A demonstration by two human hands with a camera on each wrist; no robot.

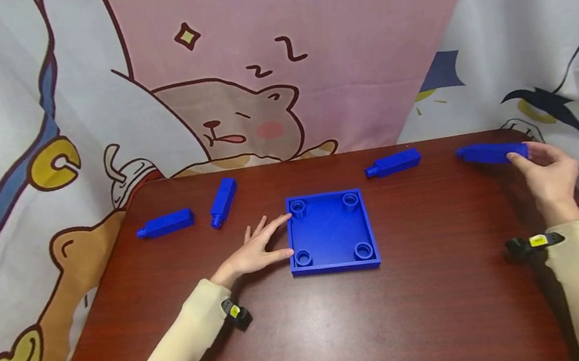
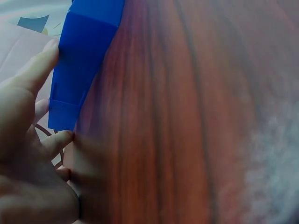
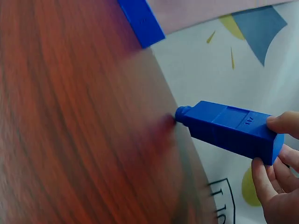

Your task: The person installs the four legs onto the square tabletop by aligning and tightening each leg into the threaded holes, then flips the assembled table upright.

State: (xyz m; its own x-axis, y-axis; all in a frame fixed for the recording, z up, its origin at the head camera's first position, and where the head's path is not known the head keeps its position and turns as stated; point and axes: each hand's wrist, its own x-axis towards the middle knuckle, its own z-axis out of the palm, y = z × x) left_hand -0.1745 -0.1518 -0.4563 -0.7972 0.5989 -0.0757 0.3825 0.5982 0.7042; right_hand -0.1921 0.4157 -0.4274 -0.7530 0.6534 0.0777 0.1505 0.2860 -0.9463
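Note:
A square blue tabletop-like panel (image 1: 330, 229) with a raised rim and a round socket in each corner lies on the table. My left hand (image 1: 250, 254) rests at its left side, fingers extended and touching the rim; the left wrist view shows thumb and fingers along the panel's edge (image 2: 84, 51). At the far right, my right hand (image 1: 554, 175) pinches a blue leg (image 1: 489, 153) by its wide end, between thumb and fingers. The leg's narrow round tip (image 3: 182, 115) points left, away from the hand.
Another blue leg (image 1: 396, 162) lies at the back, right of the panel. Two more, a slanted leg (image 1: 224, 200) and a flatter-lying leg (image 1: 167, 223), are on the left. A patterned curtain (image 1: 349, 47) hangs behind the brown wooden table (image 1: 435, 307).

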